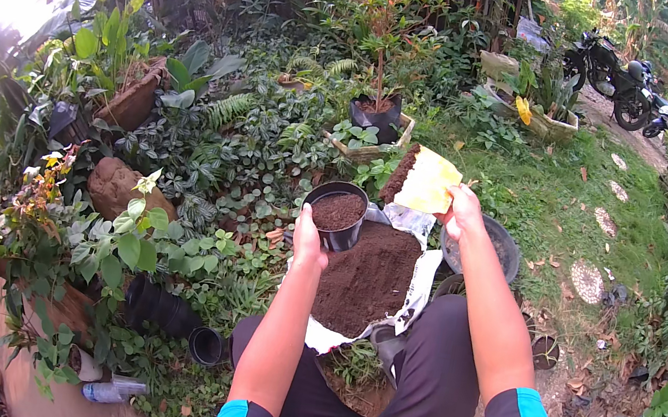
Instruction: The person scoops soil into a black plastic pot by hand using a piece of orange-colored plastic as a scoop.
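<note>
My left hand [310, 238] grips a round black plastic plant pot [344, 237] by its side. Dark brown soil nearly fills the pot. In my right hand [463, 211] is a flat yellowish scoop [431, 182], apparently a cut piece of plastic, with soil heaped along its far left edge. Both are held above an opened white sack [424, 283] that lies between my knees. A mound of loose brown soil [362, 279] covers most of the sack, and the pot hides part of it.
A grey bucket [509, 251] stands right of the sack. Stacked black pots [161, 309] and a plastic bottle [107, 393] lie at lower left. Beyond the sack, a shrub grows in a black bag [375, 119]. Stepping stones [587, 281] cross the grass; motorcycles [613, 83] are parked behind.
</note>
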The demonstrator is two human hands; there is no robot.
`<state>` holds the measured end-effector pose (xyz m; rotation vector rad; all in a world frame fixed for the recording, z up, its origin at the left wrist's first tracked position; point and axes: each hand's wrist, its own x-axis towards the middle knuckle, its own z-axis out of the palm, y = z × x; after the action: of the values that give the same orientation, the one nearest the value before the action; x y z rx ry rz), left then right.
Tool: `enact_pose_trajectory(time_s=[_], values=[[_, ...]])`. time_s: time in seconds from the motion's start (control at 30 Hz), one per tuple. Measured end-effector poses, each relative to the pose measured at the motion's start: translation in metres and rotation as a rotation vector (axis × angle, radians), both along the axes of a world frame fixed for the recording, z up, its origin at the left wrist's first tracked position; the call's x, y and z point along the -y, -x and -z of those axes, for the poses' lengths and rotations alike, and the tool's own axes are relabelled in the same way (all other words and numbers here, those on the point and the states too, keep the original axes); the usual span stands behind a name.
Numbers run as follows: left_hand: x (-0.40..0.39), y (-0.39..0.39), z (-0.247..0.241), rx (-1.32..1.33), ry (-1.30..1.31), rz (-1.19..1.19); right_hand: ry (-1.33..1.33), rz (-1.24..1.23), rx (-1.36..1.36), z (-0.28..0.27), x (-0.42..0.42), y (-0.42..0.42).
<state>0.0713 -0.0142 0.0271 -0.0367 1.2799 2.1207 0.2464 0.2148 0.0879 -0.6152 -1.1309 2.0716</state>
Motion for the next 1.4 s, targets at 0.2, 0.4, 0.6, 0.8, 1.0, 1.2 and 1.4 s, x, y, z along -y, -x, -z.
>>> enact_pose_trajectory(time_s=[0.2, 0.4, 0.6, 0.8, 1.0, 1.2, 1.4], values=[[-0.005, -0.028, 0.01, -0.145, -0.066, -0.03, -0.01, -0.052, -0.074, -0.013, 0.007, 0.026], [0.0, -0.044, -0.015, -0.067, -0.069, -0.055, -0.074, 0.044, -0.131, 0.001, 0.02, 0.041], [-0.004, -0.035, -0.011, -0.034, -0.054, -0.071, -0.145, 0.066, -0.077, 0.022, 0.026, 0.052], [-0.021, -0.038, -0.015, -0.084, -0.056, -0.063, -0.175, 0.107, -0.152, 0.035, 0.021, 0.063], [-0.023, -0.041, -0.013, -0.097, -0.074, -0.008, -0.249, 0.157, -0.181, 0.029, 0.025, 0.061], [-0.017, -0.046, -0.028, -0.043, -0.088, -0.002, -0.283, 0.188, -0.158, 0.017, 0.031, 0.056], [-0.011, -0.042, -0.023, -0.089, -0.094, -0.023, -0.319, 0.175, -0.151, 0.016, 0.035, 0.058]])
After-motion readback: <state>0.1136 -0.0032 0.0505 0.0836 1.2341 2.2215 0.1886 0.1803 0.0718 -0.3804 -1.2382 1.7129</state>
